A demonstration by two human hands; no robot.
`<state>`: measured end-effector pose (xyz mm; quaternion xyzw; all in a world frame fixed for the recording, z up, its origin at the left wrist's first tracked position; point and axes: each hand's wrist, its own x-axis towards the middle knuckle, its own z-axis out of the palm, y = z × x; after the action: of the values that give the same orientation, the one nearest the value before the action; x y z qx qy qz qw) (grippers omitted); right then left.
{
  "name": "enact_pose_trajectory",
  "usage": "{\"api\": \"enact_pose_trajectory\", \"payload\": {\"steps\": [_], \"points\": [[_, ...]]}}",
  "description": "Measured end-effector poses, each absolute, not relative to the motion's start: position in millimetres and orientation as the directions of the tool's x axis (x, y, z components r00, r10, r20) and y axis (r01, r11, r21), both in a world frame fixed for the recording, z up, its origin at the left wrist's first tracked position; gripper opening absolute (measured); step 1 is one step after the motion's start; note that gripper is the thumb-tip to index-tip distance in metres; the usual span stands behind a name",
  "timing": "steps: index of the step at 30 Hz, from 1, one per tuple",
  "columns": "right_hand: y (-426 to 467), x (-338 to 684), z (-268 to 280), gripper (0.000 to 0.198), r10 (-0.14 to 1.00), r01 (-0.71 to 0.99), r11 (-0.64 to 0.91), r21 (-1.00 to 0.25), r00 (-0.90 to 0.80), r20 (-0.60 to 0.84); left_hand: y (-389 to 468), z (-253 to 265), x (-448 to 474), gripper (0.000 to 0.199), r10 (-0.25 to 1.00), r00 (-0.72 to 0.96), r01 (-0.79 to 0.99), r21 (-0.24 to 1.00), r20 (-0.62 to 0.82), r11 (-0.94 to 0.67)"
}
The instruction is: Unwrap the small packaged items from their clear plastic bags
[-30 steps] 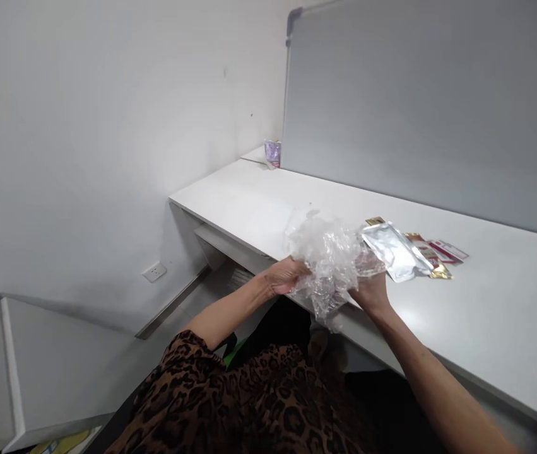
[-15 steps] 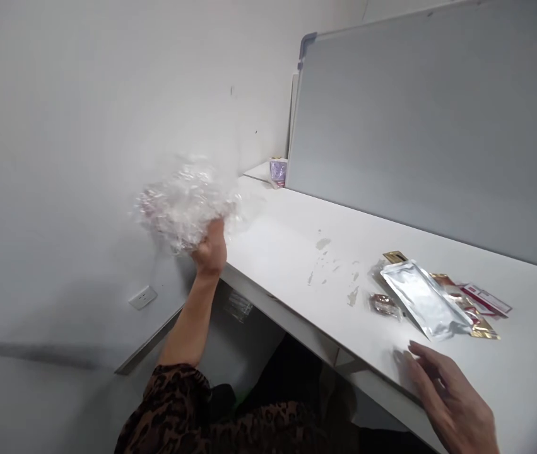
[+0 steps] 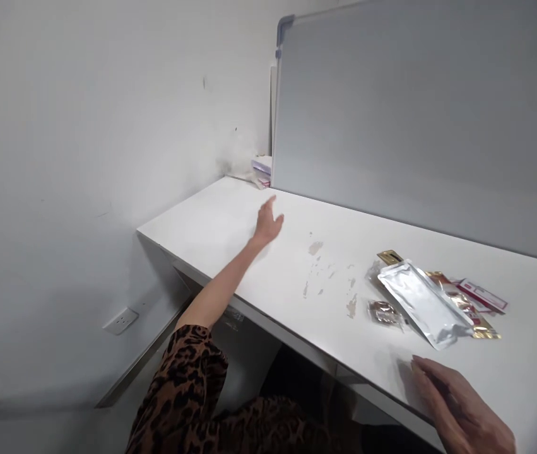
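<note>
Head view: left hand (image 3: pixel 268 222) stretched over the desk (image 3: pixel 192 224) toward the back corner, thumb and fingers apart, nothing seen in it. Right hand (image 3: pixel 462 403) low at the front edge, fingers together and loosely bent, narrow gap to thumb, nothing seen held. Nearest it, just beyond the fingertips and not touched: silver pouch (image 3: pixel 426 306), flat and slanted, lying over the gold-and-red packet (image 3: pixel 486 331); red-and-white packet (image 3: pixel 482 295) at its right, small gold packet (image 3: pixel 390 256) at its far end, brown wrapped packet (image 3: pixel 384 313) just beside its left side. Pouch looks light, bendy, slick foil, hard to break but easily creased; best hold probably the near sealed end or a long side seam, pinched. Brown packet likely light too, crinkly film, pinch a loose wrapper end. Ahead of left hand, by the panel end: purple packet (image 3: pixel 262 166), plus a hazy clear thing (image 3: pixel 241 151), too blurred to tell. Edges: front edge runs close under right hand, gray panel (image 3: pixel 414 126) bounds the back, wall (image 3: pixel 83 126) the left. Most sideways room lies between left hand and brown packet, over the worn patches (image 3: pixel 315 247)
</note>
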<state>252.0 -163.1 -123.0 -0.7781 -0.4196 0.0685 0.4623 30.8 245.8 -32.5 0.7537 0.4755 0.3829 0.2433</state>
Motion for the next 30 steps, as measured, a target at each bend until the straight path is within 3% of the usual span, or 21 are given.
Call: {"api": "enact_pose_trajectory", "payload": {"steps": [3,6,10,14,16,19,23,26,30], "points": [[-165.3,247.5,-107.8,0.039,0.753,0.55,-0.257,-0.794,0.63,0.192,193.8,-68.5,52.7,0.056,0.84,0.493,0.515,0.703,0.226,-0.491],[-165.3,243.2,-95.8,0.039,0.774,0.514,-0.218,-0.829,0.609,0.174,153.0,-74.6,71.3,0.049,0.765,0.631,0.509,0.676,0.128,-0.533],[-159.0,259.6,-85.6,0.037,0.72,0.555,-0.209,-0.805,0.644,0.257,118.3,-62.6,104.7,0.052,0.698,0.715,0.546,0.597,0.034,-0.588],[-138.5,307.9,-75.8,0.05,0.666,0.648,-0.237,-0.724,0.651,0.364,92.2,-55.4,148.1,0.064,0.684,0.729,0.588,0.528,-0.017,-0.613],[-122.5,334.1,-72.4,0.064,0.707,0.708,-0.277,-0.649,0.608,0.361,83.9,-56.0,169.9,0.066,0.694,0.72,0.6,0.518,-0.019,-0.609],[-96.6,361.5,-70.2,0.088,0.786,0.746,-0.367,-0.555,0.568,0.244,77.8,-59.6,196.3,0.063,0.713,0.701,0.604,0.535,-0.004,-0.591],[-72.5,373.8,-70.8,0.11,0.838,0.744,-0.44,-0.503,0.541,0.068,73.2,-64.6,211.4,0.032,0.725,0.687,0.558,0.603,0.049,-0.57],[-65.6,376.4,-69.6,0.119,0.844,0.739,-0.45,-0.501,0.536,0.032,69.8,-68.0,212.0,0.015,0.661,0.745,0.442,0.68,0.085,-0.585],[-64.2,379.8,-61.8,0.119,0.82,0.708,-0.48,-0.518,0.572,0.022,70.6,-75.7,212.8,0.036,0.647,0.749,0.341,0.753,0.144,-0.563]]}}
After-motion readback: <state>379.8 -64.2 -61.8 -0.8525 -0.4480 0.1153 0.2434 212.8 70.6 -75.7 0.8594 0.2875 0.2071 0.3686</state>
